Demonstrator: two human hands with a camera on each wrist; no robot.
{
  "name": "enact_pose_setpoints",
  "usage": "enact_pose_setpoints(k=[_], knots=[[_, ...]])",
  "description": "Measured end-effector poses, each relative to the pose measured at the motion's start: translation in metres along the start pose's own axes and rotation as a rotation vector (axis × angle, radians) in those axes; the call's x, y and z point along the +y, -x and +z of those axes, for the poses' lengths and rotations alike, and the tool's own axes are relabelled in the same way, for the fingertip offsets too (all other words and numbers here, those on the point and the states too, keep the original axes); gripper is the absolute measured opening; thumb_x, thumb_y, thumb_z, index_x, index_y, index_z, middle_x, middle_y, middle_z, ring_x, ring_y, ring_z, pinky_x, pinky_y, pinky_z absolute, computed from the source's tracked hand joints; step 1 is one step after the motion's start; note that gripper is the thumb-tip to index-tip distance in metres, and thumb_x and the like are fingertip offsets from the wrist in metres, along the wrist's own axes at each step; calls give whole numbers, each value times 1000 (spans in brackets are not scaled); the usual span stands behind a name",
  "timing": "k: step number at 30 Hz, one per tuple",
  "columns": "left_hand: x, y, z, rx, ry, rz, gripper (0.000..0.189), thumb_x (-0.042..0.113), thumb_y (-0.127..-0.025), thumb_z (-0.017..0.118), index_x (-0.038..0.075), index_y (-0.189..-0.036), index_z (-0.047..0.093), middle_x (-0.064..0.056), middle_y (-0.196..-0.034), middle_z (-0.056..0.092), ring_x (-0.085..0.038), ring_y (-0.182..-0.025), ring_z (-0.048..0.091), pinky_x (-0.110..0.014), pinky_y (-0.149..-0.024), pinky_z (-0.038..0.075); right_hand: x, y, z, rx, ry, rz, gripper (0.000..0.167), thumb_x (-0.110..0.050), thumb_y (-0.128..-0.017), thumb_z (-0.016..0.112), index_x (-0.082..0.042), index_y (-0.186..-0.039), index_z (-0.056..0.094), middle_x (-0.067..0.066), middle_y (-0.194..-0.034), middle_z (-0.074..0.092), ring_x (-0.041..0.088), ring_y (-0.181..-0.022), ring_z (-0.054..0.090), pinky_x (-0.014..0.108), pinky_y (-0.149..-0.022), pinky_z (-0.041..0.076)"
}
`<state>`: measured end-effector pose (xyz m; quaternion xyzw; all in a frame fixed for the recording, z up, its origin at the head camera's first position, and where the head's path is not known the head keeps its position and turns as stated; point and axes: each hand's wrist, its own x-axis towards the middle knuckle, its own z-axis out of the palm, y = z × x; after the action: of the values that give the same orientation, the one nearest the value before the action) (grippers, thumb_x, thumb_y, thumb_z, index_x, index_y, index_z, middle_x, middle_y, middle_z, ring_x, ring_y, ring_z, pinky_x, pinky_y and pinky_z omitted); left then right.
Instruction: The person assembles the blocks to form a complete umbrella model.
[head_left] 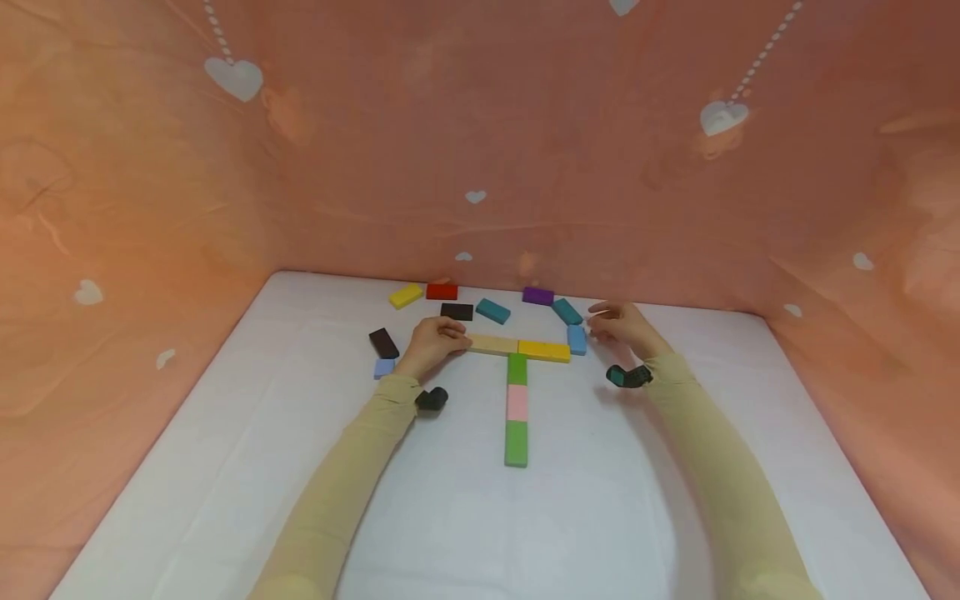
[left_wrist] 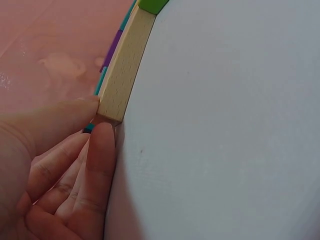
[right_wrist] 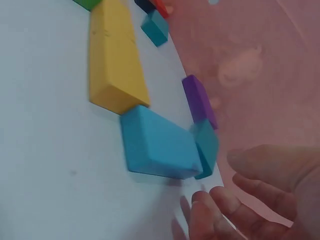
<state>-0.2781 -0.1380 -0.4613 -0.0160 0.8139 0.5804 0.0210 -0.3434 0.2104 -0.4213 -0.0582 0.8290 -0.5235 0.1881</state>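
Note:
A plain wooden block (head_left: 492, 344) and an orange-yellow block (head_left: 543, 351) lie end to end in a row. My left hand (head_left: 433, 343) is at the wooden block's left end, thumb (left_wrist: 75, 114) at its far edge and index fingertip (left_wrist: 102, 137) right at its end face. From the row's middle, a green block (head_left: 517, 368), a pink block (head_left: 517, 403) and another green block (head_left: 516, 443) run towards me. My right hand (head_left: 624, 327) hovers with fingers loosely bent, holding nothing, just right of a light blue block (head_left: 576, 339) and a teal block (right_wrist: 206, 147).
Behind the row lie a purple block (head_left: 537, 296), another teal block (head_left: 492, 311), a black block (head_left: 457, 312), a red block (head_left: 442, 292) and a yellow block (head_left: 406, 296). A dark block (head_left: 384, 342) and a periwinkle block (head_left: 384, 368) sit by my left wrist. A pink curtain (head_left: 480, 150) rises behind.

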Motion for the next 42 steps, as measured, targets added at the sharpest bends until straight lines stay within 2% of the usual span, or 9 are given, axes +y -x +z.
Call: enact_pose_setpoints(k=[5,11,18,27,32,34,37,40,42], knots=[[-2,0,-1,4,-10,-6,28,10,-82,75,-2,-105,65,-12,-92,68,-20,-81,64,-27,-77,53,9,3,6,-15,-9,-8,41,-14,-96,58,6,-130,48,23,-121,54,27,-94,59,27,-82,51],[-2,-1,-1,3,9,-37,28,11,-82,76,-1,-106,65,-12,-92,68,-19,-79,64,-26,-76,54,16,3,13,-16,-26,-14,40,-13,-94,60,5,-129,50,20,-127,52,30,-103,56,33,-88,50],[-2,-2,0,6,29,-38,25,9,-84,74,-2,-104,65,-13,-91,66,-18,-77,64,-25,-73,55,19,5,18,14,-35,-41,41,-10,-93,63,6,-129,50,23,-121,55,27,-96,58,27,-81,52],[3,2,-6,-41,42,-6,30,10,-86,71,-5,-111,63,-14,-97,65,-22,-81,65,-27,-75,55,21,5,21,46,30,-19,45,-7,-90,65,4,-131,49,23,-120,55,27,-96,55,24,-76,52],[11,-3,-14,-40,49,57,32,8,-88,69,-6,-116,60,-16,-100,63,-30,-87,64,-34,-76,55,19,4,20,45,51,-34,45,-6,-90,65,4,-131,49,24,-120,55,29,-99,55,25,-76,53],[14,-7,-16,-71,76,79,35,8,-88,70,-6,-118,59,-17,-103,62,-31,-90,64,-35,-78,55,19,5,20,43,57,-41,45,-6,-90,65,5,-131,49,24,-120,55,29,-98,55,25,-76,54],[18,-16,-16,-158,126,110,40,6,-87,71,-7,-122,56,-20,-108,61,-29,-94,62,-33,-81,54,20,5,20,43,57,-39,45,-5,-90,65,5,-131,50,24,-120,55,28,-97,56,25,-76,54],[26,-22,-14,-247,125,128,44,6,-87,70,-7,-125,54,-22,-112,60,-27,-96,61,-30,-84,52,19,5,19,40,47,-25,45,-6,-90,65,4,-131,49,23,-121,54,28,-97,55,25,-76,54],[27,-27,-12,-281,110,129,44,7,-87,70,-7,-126,54,-21,-114,60,-26,-96,61,-30,-87,51,19,5,18,40,45,-27,47,-6,-90,66,5,-132,48,24,-122,53,28,-95,56,25,-76,53]])
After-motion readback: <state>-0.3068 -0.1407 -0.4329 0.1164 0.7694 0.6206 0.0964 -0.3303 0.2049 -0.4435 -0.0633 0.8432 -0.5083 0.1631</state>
